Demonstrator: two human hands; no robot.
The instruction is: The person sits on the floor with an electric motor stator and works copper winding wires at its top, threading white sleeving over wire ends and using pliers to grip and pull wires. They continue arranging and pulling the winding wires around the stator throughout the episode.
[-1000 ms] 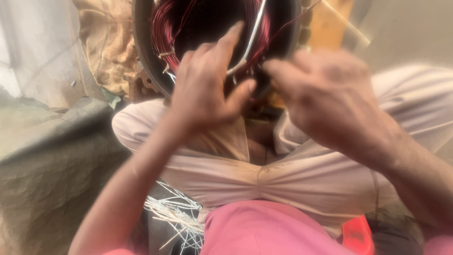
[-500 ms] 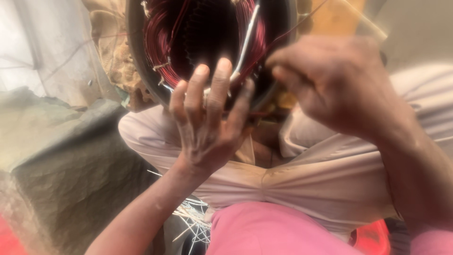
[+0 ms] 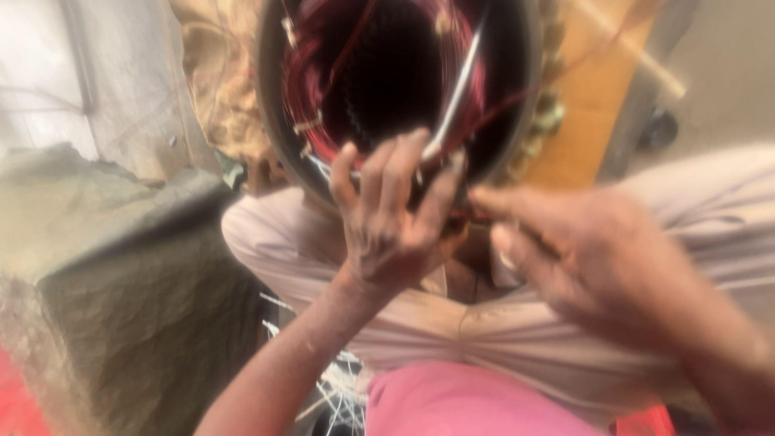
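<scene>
Two hands: both at the lower rim of one round motor stator, person seated, stator propped between the knees.
Stator [image 3: 517,89]: grey metal ring, open bore facing the viewer, at 12 o'clock from the hands. Bore dark, toothed slots faintly visible.
Windings [image 3: 311,97]: red-maroon enamelled copper wire, bundled round the inside of the ring, densest at 9 and 3 o'clock of the bore.
White strip [image 3: 456,101]: thin pale sliver running from 1 o'clock of the bore down to 6 o'clock, lower end at the left fingertips.
Left hand [image 3: 387,226]: palm up, fingers spread and curled over the rim at 6 o'clock, tips in the windings. Loosely hooked, not a fist. Whether it pinches the strip: cannot tell, blur.
Right hand [image 3: 581,250]: comes in from 4 o'clock, fingers extended toward the rim at 5 o'clock, just beside the left hand. Heavy motion blur; grip or open, cannot tell.
Legs [image 3: 484,339]: light beige trousers, knees either side of the ring.
Shirt [image 3: 460,404]: pink, at 6 o'clock of the view.
Loose white wire offcuts [image 3: 339,379]: on the floor under the left forearm.
Grey cloth-covered block [image 3: 121,274]: at 9 o'clock, well apart from the hands.
Yellow-orange board [image 3: 597,89]: behind the stator at 2 o'clock.
</scene>
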